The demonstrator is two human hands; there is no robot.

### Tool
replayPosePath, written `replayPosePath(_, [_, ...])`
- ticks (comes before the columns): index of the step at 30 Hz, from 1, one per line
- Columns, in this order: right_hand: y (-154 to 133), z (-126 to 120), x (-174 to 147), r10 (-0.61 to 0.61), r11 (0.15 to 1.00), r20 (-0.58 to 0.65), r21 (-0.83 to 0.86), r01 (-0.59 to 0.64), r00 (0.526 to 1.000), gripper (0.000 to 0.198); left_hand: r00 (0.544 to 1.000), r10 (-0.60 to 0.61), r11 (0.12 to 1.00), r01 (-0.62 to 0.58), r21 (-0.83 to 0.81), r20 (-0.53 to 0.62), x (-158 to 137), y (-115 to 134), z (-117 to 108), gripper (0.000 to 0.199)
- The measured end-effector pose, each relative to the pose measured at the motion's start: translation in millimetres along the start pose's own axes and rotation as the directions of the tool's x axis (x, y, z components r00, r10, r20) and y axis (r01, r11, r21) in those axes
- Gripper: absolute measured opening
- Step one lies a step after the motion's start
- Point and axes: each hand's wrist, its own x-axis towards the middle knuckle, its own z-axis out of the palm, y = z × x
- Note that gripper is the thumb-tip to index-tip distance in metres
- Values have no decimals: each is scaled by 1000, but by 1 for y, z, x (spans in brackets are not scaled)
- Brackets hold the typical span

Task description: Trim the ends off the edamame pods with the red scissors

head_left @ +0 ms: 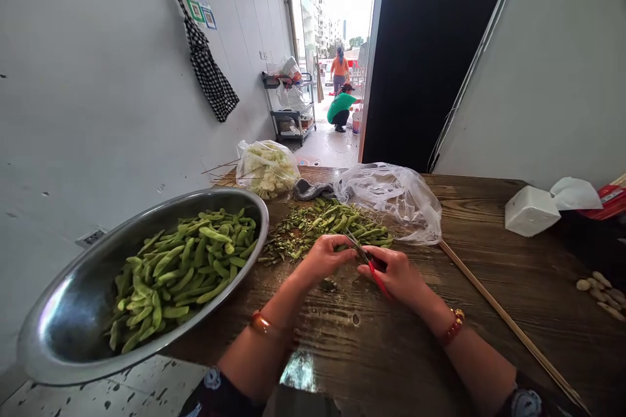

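Note:
My right hand (395,273) is closed round a pair of scissors (378,280) with red handles. The blades point up and left, to the fingertips of my left hand (327,257). Those fingers are pinched together beside the blades; whatever lies between them is too small to make out. Just beyond both hands, a heap of green soybean pods (337,216) lies on the wooden table, with small cut-off bits (288,238) at its left. On the left, a large oval metal bowl (53,355) holds many green pods (186,267).
Behind the heap are a clear bag of pale florets (268,169), a grey cloth (313,189) and a crumpled plastic bag (396,195). Thin sticks (508,319) cross the table's right side, near a tissue pack (532,212) and peanuts (601,291). Two people (341,104) are by the doorway.

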Motion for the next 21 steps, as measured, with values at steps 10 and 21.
replayPosePath(10, [-6,-3,2,-15,1000,49,-17,16,999,32,1000,-23,999,23,37,-4,0,-2,-2,23])
replayPosePath(21, [-9,-4,1,14,1000,79,23,-15,997,27,996,-89,996,90,-31,18,0,0,-4,27])
